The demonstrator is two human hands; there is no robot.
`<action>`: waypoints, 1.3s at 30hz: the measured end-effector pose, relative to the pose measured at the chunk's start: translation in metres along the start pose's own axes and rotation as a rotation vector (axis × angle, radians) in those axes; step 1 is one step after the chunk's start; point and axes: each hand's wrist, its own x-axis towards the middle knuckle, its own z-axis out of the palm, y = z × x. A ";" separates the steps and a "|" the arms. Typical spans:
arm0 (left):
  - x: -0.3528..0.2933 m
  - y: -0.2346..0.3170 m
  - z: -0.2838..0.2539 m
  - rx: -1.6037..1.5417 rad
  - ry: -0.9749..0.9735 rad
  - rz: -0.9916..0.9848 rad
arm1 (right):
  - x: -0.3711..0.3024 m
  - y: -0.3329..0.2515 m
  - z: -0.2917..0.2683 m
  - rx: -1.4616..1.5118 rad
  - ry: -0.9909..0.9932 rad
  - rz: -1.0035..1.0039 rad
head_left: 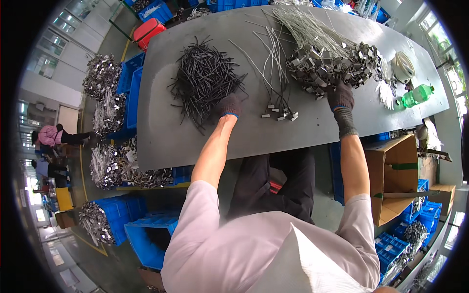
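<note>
My left hand, in a dark glove with a blue cuff edge, is at the lower right edge of a loose pile of thin black tubes. Its fingers look curled in, and what they hold is hidden. My right hand, in a dark glove with a long knitted cuff, touches the near side of a heap of small metal brackets on pale wires. Those fingers are also bent, their tips lost among the metal pieces. Between my hands lie several wires with black sleeves and silvery end blocks.
The grey metal table extends beyond both piles. To the right are a green plastic bottle and a white roll. A cardboard box stands below the right edge. Blue crates of parts line the left; a red stool is behind.
</note>
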 end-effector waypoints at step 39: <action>-0.112 0.178 -0.005 -2.207 -0.728 -0.181 | -0.196 0.126 -0.023 1.099 -0.624 0.373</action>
